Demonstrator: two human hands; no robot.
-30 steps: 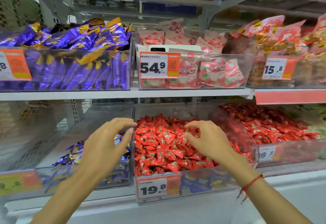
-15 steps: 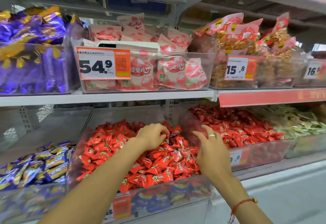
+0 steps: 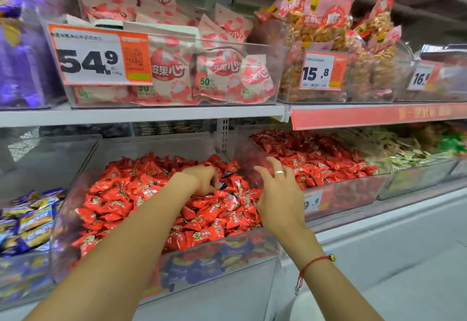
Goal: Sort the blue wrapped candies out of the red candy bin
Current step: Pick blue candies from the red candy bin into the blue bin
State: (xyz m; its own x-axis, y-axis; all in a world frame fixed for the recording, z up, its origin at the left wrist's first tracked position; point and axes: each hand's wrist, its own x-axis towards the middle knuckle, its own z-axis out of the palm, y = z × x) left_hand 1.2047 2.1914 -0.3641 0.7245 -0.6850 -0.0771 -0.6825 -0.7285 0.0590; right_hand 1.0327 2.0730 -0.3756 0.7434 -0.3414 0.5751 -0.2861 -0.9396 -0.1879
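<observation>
Left hand [image 3: 202, 179] fingers curled, pinching blue candy [image 3: 223, 185] mid red bin [image 3: 227, 252]; right hand [image 3: 275, 194] spread, empty, just right of it.

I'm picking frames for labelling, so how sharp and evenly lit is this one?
Head view: the left hand and the red candies read fairly sharp; the purple bags at the left edge smear with motion blur; the clear bin front is hazy; wide-angle bending shows at the edges; light is even, without hard shadows.
</observation>
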